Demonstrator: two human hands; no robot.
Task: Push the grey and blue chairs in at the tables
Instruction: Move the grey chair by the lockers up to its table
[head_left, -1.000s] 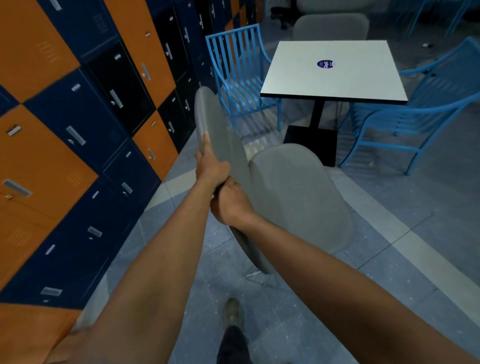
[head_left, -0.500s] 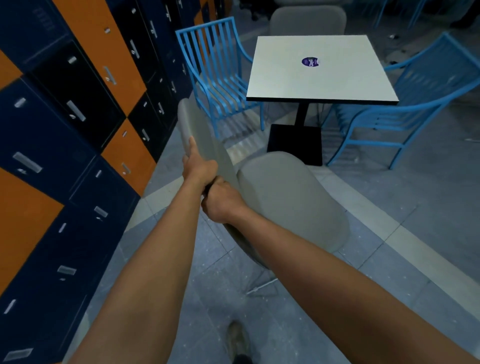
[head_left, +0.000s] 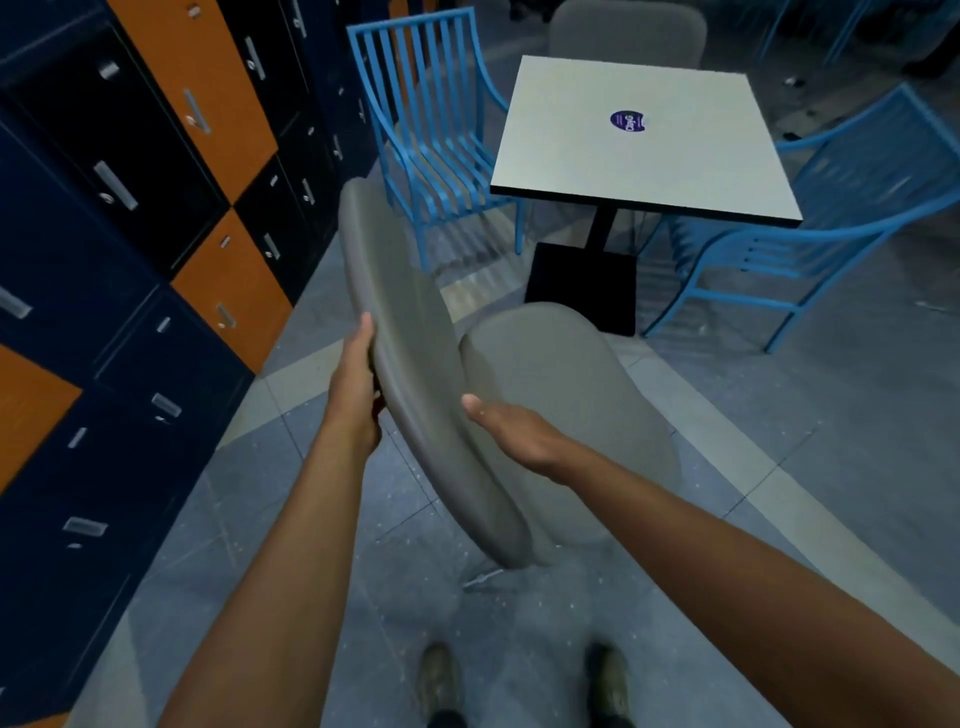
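A grey padded chair stands in front of me, its seat turned toward a white square table. My left hand grips the left edge of the chair's backrest. Over the right side of the backrest hovers my right hand, fingers spread, holding nothing. A blue slatted chair stands at the table's left side. Another blue chair stands at its right, angled outward. A second grey chair sits at the table's far side.
Orange and navy lockers line the wall close on my left. The table's black base stands just beyond the grey chair's seat. My two shoes show at the bottom on the tiled floor.
My right hand has let go of the backrest and moved right, opening. The chair and I have come closer to the table. My left hand keeps its grip.
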